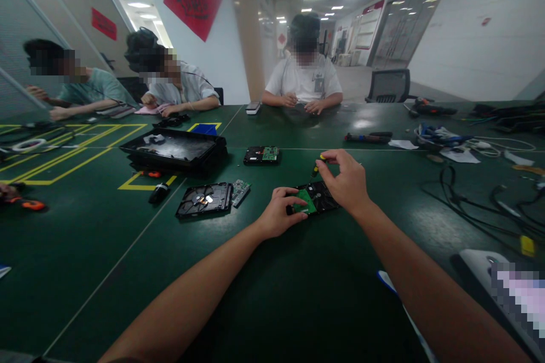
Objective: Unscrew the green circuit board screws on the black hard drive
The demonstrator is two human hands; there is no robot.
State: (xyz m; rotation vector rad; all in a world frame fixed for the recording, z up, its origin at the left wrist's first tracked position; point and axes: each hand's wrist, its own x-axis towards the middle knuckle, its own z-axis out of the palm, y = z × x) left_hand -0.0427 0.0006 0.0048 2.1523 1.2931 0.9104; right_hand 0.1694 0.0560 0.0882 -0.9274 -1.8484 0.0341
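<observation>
A hard drive (326, 197) with a green circuit board on its face lies on the table in front of me. My left hand (281, 212) grips its left end, thumb at the near edge and fingers over the board. Above the drive, my right hand (347, 178) pinches a small yellow-and-black screwdriver (315, 171), tilted with its shaft pointing down toward the board. Whether the tip touches a screw is too small to tell. Left of my left hand sit an opened drive casing (202, 201) and a loose circuit board (240, 193).
Another hard drive (261, 155) lies farther back, beside a large black tray (174, 147). Cables (464, 198) and a white device (481, 272) are on the right. A power drill (430, 106) lies at the back right. Three people sit across the green table (204, 283).
</observation>
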